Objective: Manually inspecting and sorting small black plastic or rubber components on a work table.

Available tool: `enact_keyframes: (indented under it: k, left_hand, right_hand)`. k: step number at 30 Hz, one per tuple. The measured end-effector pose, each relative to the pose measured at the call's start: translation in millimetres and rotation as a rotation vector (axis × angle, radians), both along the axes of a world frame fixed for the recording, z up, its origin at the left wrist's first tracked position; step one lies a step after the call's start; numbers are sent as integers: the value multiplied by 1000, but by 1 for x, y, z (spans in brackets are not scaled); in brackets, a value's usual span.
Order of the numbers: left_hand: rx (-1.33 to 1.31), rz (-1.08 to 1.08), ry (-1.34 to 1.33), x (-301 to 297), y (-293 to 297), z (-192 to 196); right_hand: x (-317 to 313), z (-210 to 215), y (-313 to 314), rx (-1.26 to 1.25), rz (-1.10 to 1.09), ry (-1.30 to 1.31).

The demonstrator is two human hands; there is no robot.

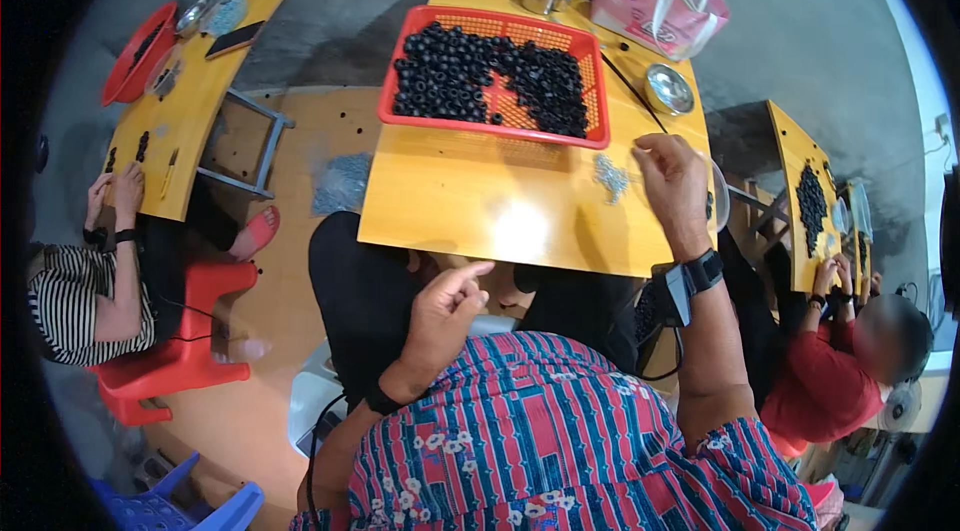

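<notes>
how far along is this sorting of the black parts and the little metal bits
Done: nothing finished shows on the yellow table. In hand: the right hand hovers by the small pile of silvery bits, fingers pinched; whether it holds one is too small to tell. The left hand is raised near the lap, empty as far as shows. Left: the red basket is heaped with black ring-shaped parts.

Tray (pixel 400 81) on table (pixel 450 211), screws (pixel 610 176) before it
</notes>
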State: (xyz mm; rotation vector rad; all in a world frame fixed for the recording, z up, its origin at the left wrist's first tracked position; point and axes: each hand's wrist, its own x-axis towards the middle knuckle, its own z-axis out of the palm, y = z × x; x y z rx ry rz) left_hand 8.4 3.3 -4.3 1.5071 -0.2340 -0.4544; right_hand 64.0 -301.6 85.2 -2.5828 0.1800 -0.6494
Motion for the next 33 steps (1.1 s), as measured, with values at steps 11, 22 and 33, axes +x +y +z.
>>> enact_keyframes:
  k: [11,22,33]
  left_hand:
    - [42,4,70,10,9,22]
    - [-18,42,61,18,14,17]
    - [23,5,72,17,15,23]
  right_hand:
    - [107,-18,72,-112,476,166]
    - [158,-43,81,-147,502,600]
    - [164,-37,78,-149,601,623]
